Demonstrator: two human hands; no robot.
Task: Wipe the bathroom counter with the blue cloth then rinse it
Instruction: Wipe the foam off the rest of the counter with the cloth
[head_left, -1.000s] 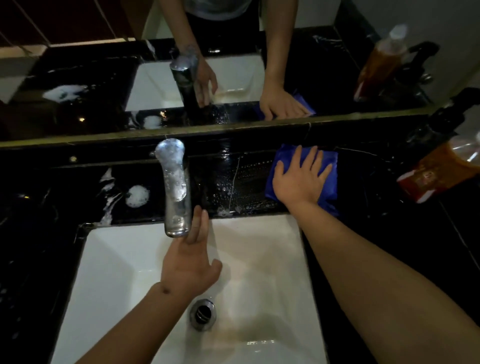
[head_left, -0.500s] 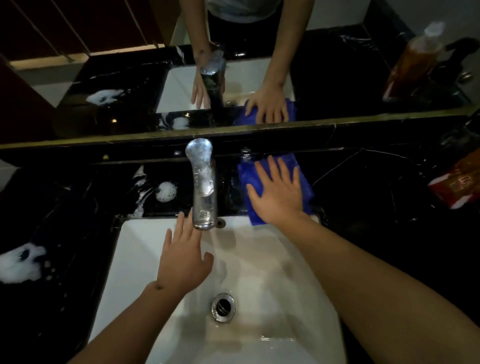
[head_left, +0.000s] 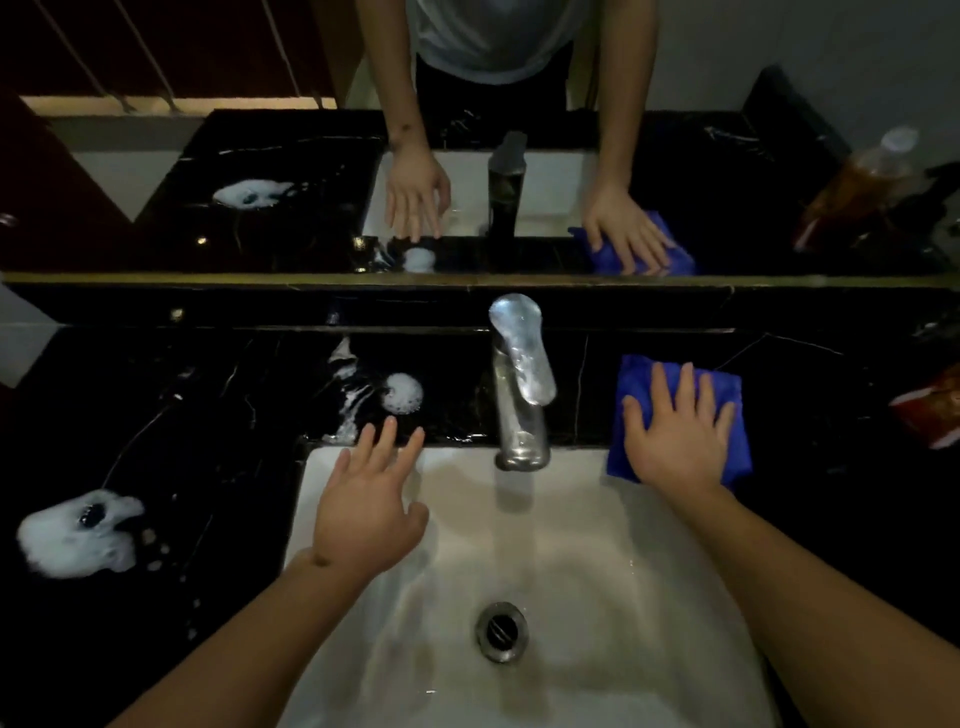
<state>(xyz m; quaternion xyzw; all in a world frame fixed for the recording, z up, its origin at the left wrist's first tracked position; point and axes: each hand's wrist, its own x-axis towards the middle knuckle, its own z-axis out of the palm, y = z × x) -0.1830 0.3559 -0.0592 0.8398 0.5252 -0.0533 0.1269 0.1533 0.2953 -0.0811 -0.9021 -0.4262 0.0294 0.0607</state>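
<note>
Right hand (head_left: 675, 436) lies flat with fingers spread on the blue cloth (head_left: 631, 384), pressing it to the black table (head_left: 810, 374) just right of the faucet (head_left: 519, 384); half a second ago the cloth sat closer against the faucet, so the wipe has swung back outward. Left hand (head_left: 366, 512) hovers relaxed and empty over the sink (head_left: 597, 545) rim, now further left of the spout. Foam patches (head_left: 78, 535) remain on the left side, so wiping looks far from finished and rinsing has not begun.
</note>
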